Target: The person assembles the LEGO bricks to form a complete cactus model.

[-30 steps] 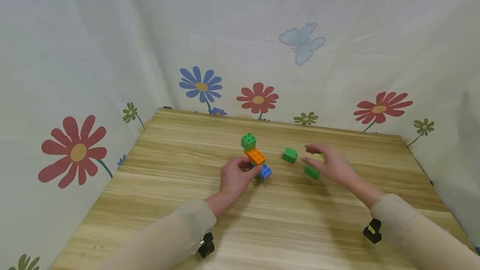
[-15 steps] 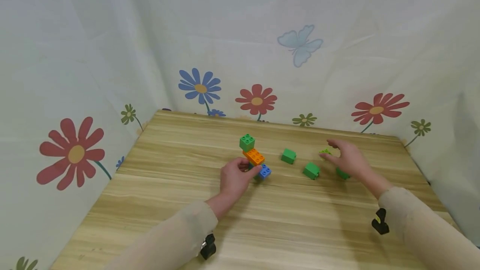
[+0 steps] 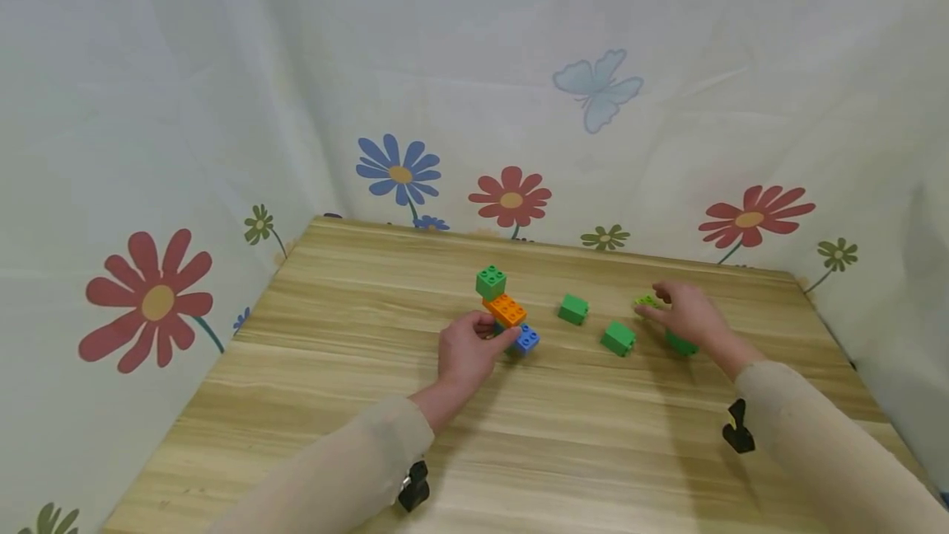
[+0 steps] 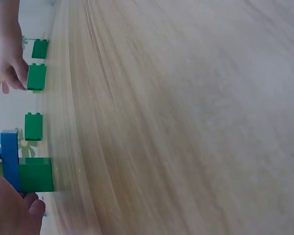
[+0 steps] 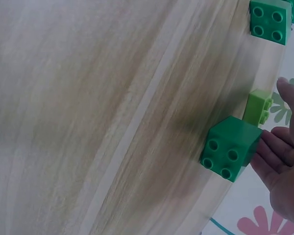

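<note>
My left hand [image 3: 467,350] grips a stack of toy building bricks near the middle of the table, thumb at its front. On top is a green brick [image 3: 491,281], then an orange brick [image 3: 506,310], with a blue brick [image 3: 527,339] lower right; my fingers hide part of it. In the left wrist view a green brick [image 4: 36,175] forms its base. Farther right, my right hand [image 3: 691,316] hovers over a flat lime-green brick [image 3: 648,302]. In the right wrist view a gap shows between thumb and fingers, with the lime brick [image 5: 257,106] just beyond them.
Between the hands lie two loose green bricks, one farther back [image 3: 573,309] and one nearer [image 3: 619,339]. Another green brick [image 3: 681,343] sits under my right hand. A flowered cloth [image 3: 452,105] hangs behind the wooden table [image 3: 563,443].
My right hand has moved right and slightly back, from above the nearer loose green brick to the lime-green brick, its thumb and fingers drawing a little closer. My left hand keeps its grip.
</note>
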Tool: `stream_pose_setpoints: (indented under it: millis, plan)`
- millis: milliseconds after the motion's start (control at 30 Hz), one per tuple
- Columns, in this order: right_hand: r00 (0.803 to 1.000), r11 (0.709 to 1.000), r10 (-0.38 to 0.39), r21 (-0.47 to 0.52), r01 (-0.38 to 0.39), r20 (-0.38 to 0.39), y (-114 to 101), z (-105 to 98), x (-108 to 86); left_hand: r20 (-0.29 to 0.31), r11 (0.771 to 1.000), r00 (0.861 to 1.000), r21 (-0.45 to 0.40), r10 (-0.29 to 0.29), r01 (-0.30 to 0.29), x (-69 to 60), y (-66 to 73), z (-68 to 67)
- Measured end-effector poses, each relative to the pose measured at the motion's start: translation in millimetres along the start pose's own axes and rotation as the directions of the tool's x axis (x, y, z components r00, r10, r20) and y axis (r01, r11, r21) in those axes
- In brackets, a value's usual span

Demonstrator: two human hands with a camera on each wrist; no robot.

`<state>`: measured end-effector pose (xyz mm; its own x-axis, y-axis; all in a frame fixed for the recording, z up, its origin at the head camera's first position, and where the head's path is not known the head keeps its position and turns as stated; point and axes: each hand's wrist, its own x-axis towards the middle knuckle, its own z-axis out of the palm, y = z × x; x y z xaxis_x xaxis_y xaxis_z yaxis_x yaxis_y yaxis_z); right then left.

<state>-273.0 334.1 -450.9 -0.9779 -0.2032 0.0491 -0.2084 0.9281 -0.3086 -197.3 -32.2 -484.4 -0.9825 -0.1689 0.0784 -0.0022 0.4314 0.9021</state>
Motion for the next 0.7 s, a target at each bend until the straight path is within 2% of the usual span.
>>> stream_pose_setpoints:
  millis: [333,700]
  plan:
    - [1.0,0.999,-0.017,-0.032,0.017,0.01,3,4,4.2,-0.009,1.0,1.0,-0.01,-0.018,0.018,-3.2,5.0,-0.3]
    - [0.999,0.999,-0.041,-0.017,0.041,-0.007,5,12,8.9,-0.005,1.0,1.0,0.004,-0.021,0.021,-2.4,4.4,-1.2]
